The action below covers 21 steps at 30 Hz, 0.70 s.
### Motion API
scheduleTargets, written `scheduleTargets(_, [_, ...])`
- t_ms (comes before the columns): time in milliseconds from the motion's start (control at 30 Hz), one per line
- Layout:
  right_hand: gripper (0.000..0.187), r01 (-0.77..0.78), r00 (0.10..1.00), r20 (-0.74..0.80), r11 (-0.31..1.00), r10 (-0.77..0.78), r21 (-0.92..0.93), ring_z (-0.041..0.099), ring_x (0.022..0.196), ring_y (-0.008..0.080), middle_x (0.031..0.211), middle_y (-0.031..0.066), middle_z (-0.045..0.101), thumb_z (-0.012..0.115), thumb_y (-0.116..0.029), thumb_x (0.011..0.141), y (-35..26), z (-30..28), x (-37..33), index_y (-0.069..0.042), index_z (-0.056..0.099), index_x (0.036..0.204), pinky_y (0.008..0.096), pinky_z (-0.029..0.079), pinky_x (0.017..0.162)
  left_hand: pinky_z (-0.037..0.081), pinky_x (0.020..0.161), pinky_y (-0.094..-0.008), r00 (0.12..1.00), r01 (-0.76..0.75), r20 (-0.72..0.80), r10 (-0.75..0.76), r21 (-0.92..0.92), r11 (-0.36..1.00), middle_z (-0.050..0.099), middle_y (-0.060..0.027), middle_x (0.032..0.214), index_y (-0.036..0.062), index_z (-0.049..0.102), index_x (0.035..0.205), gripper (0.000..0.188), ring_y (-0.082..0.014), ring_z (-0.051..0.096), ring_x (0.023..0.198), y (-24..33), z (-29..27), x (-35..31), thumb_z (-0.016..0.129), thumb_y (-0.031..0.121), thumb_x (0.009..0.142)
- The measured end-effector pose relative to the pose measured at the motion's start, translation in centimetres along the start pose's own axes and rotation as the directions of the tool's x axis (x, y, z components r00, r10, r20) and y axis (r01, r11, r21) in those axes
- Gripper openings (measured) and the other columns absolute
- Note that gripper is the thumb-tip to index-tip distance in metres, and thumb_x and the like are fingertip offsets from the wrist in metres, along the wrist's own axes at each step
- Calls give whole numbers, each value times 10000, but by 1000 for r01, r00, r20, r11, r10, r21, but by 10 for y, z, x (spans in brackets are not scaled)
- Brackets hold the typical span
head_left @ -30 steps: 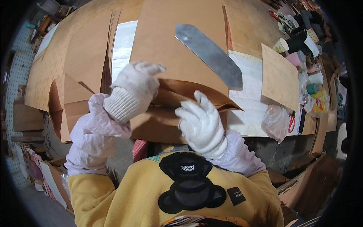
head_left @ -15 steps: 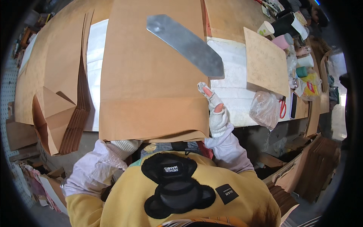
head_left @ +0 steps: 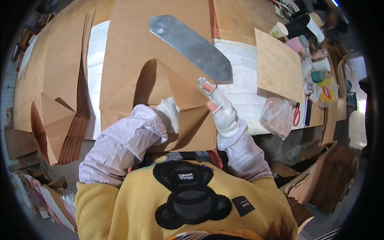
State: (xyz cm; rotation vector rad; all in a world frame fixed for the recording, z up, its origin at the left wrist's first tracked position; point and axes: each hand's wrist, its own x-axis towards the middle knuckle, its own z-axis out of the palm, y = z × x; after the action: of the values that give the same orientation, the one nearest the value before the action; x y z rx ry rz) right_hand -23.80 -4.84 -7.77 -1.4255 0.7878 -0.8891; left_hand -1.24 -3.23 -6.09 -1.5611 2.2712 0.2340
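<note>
Yellow cloth of the person's sweatshirt came nearest, facing the near edge of the desk. At the middle of that edge lay a brown paper bag, its near end spread open in folds and its body running toward the far edge. The left grip, in a white knitted glove, reached inside the opening; paper hid its fingers, so whether it clasped anything I could not tell. The right grip, gloved with bare fingertips showing, was released, its fingers extended at the bag's right side. By the near left corner of the desk stood a layered stack of folded brown paper. Right of the bag, along the near edge, sat a clear plastic bag, red scissor handles and a dark phone. Farther in, a pale board lay toward the right edge, and a grey metal plate rested slantwise upon the brown paper. Beyond the board, a paper cup and a pink cup stood near the right edge.
</note>
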Motion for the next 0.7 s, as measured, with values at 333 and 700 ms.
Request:
scheduleTargets(333, [816,273,961,235,358,-145,-893,401,1491,452,1589,275,438,780,-287,818,-15,39,9,65,482,1491,586,252,1279,364,1190,-445,980,162,-116,-162,-6,987,471,-116,1593,63,450,1542,703,-281,422,1482,-55,-44,-23,674,314,926])
scheduleTargets(700, [791,264,962,233,261,-145,-928,444,1439,454,1530,262,487,812,-259,790,-19,44,12,72,504,1439,595,273,1257,523,986,-426,963,241,-98,-251,-103,965,547,-115,1468,19,459,1480,652,-292,601,1254,-47,-88,-12,671,316,940])
